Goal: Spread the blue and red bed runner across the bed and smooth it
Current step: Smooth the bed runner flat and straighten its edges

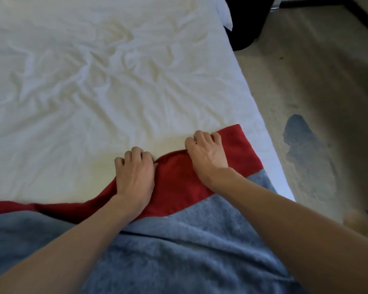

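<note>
2 hands gripping runner

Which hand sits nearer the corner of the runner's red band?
The right hand. Its fingers grip the red band of the blue and red fabric bed runner close to the corner; the left hand clutches the same band's edge farther in.

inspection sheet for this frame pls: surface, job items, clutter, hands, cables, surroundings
Surface: bed with a white, wrinkled sheet.
Job's things: runner bunched at the near edge, red band creased, not yet flat.
Clutter: nothing seen.
Grips: left hand and right hand both pinch the red band's far edge.
Cables: nothing seen.
Surroundings: beige floor on the right with a dark stain; dark furniture beyond.
</note>
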The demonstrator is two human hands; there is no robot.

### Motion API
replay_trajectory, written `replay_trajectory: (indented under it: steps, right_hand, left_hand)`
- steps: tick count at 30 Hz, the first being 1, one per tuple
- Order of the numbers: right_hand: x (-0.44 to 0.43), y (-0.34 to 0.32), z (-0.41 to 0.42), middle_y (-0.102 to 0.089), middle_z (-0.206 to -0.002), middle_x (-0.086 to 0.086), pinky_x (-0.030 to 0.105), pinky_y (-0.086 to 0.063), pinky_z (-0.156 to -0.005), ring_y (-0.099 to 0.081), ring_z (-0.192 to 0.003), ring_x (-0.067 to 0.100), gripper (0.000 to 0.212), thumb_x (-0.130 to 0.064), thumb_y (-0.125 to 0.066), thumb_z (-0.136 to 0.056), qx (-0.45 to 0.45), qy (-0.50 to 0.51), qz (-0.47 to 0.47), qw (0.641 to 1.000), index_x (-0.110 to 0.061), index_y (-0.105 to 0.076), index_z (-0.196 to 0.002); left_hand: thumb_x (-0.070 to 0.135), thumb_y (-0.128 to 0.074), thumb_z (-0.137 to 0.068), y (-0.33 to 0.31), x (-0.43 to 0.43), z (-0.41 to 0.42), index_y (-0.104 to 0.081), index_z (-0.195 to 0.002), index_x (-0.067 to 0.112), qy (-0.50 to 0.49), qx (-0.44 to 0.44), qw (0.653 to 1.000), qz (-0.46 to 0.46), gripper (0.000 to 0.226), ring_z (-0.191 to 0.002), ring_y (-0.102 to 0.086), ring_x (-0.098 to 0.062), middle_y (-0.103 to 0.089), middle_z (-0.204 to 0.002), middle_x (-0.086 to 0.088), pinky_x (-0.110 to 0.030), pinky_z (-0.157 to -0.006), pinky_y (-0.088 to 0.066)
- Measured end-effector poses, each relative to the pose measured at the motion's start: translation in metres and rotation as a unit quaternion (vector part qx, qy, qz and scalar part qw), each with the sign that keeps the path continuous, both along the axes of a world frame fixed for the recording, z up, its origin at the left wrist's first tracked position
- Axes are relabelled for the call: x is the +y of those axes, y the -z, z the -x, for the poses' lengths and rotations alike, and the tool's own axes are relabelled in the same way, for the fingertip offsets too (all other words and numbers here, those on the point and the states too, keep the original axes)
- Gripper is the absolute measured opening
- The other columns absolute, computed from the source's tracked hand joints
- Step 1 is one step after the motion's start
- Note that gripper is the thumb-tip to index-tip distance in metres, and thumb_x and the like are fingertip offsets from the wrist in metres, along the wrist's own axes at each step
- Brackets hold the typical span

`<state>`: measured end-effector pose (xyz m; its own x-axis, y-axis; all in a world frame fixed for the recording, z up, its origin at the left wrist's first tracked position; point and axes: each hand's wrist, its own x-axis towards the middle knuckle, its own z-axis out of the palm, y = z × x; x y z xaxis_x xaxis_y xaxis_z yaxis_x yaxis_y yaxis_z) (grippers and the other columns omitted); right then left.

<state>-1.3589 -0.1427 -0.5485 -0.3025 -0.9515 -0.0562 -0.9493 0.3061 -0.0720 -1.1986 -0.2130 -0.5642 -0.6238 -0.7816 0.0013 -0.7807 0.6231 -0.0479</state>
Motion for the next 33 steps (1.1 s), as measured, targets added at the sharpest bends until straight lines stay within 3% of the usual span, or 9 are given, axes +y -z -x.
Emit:
replay_trajectory:
  steps: [3, 7, 13, 16, 20, 25, 31, 33]
  right_hand:
    - [0.005, 0.003, 0.007, -0.058, -0.081, 0.012, 0.049, -0.038, -0.089, -0.056, -0.078, 0.033, 0.022, 0.01, -0.059, -0.065, 0.048, 0.014, 0.049, 0.998, -0.005, -0.059, -0.082]
    - [0.014, -0.003, 0.031, -0.055, -0.072, 0.011, 0.044, -0.044, -0.076, -0.054, -0.067, 0.032, 0.022, 0.009, -0.052, -0.058, 0.104, 0.052, 0.061, 0.991, -0.006, -0.057, -0.073]
    - [0.039, -0.017, 0.083, -0.057, -0.07, 0.012, 0.046, -0.044, -0.08, -0.057, -0.067, 0.033, 0.03, 0.009, -0.064, -0.051, 0.146, 0.089, 0.008, 0.985, -0.006, -0.056, -0.076]
    - [0.046, -0.022, 0.104, -0.06, -0.081, 0.008, 0.045, -0.038, -0.09, -0.059, -0.078, 0.031, 0.028, 0.004, -0.061, -0.064, 0.159, 0.088, -0.018, 0.983, -0.01, -0.055, -0.088]
    - [0.044, -0.024, 0.122, -0.06, -0.088, 0.006, 0.044, -0.032, -0.091, -0.058, -0.087, 0.029, 0.028, 0.002, -0.054, -0.075, 0.135, 0.078, -0.039, 0.987, -0.012, -0.051, -0.098]
    - [0.058, -0.016, 0.141, -0.061, -0.089, 0.003, 0.043, -0.028, -0.092, -0.056, -0.096, 0.026, 0.019, -0.002, -0.05, -0.08, 0.075, 0.101, -0.123, 0.984, -0.018, -0.043, -0.086]
    - [0.051, -0.029, 0.152, -0.05, -0.069, 0.001, 0.042, -0.03, -0.09, -0.053, -0.083, 0.025, 0.016, -0.005, -0.054, -0.082, 0.172, 0.095, -0.13, 0.972, -0.016, -0.044, -0.076]
    - [0.049, -0.029, 0.15, -0.051, -0.074, 0.002, 0.041, -0.031, -0.091, -0.053, -0.088, 0.026, 0.013, -0.007, -0.056, -0.083, 0.188, 0.089, -0.144, 0.967, -0.017, -0.048, -0.08]
  left_hand:
    - [0.028, -0.054, -0.091, 0.001, -0.003, 0.01, -0.064, -0.094, 0.013, 0.019, 0.017, 1.0, 0.011, 0.018, -0.084, -0.052, -0.028, -0.057, -0.091, -0.007, -0.041, -0.075, -0.032]
    - [0.032, -0.046, -0.095, -0.004, -0.004, 0.042, -0.061, -0.099, 0.017, 0.043, 0.045, 0.998, -0.002, 0.021, -0.092, -0.051, -0.025, -0.059, -0.097, -0.002, -0.039, -0.081, -0.029]
    - [0.03, -0.046, -0.096, -0.009, 0.004, 0.107, -0.058, -0.098, 0.016, 0.079, 0.076, 0.994, -0.011, 0.019, -0.091, -0.052, -0.027, -0.059, -0.095, -0.003, -0.04, -0.081, -0.028]
    - [0.028, -0.045, -0.097, -0.01, 0.01, 0.128, -0.057, -0.098, 0.015, 0.095, 0.083, 0.992, -0.022, 0.018, -0.09, -0.052, -0.027, -0.059, -0.094, -0.004, -0.04, -0.082, -0.028]
    - [0.027, -0.043, -0.098, -0.006, 0.008, 0.134, -0.055, -0.099, 0.015, 0.08, 0.082, 0.993, -0.025, 0.017, -0.09, -0.052, -0.027, -0.059, -0.094, -0.004, -0.04, -0.081, -0.027]
    - [0.032, -0.04, -0.098, 0.001, -0.002, 0.117, -0.055, -0.102, 0.018, 0.052, 0.056, 0.996, -0.033, 0.021, -0.092, -0.05, -0.024, -0.058, -0.096, -0.001, -0.039, -0.084, -0.028]
    - [0.031, -0.04, -0.099, 0.0, -0.003, 0.121, -0.055, -0.104, 0.017, 0.056, 0.053, 0.997, -0.031, 0.022, -0.094, -0.051, -0.025, -0.058, -0.099, -0.002, -0.04, -0.085, -0.029]
    - [0.031, -0.04, -0.098, 0.001, -0.003, 0.119, -0.056, -0.105, 0.017, 0.051, 0.045, 0.997, -0.028, 0.022, -0.095, -0.05, -0.025, -0.058, -0.1, -0.003, -0.04, -0.085, -0.029]
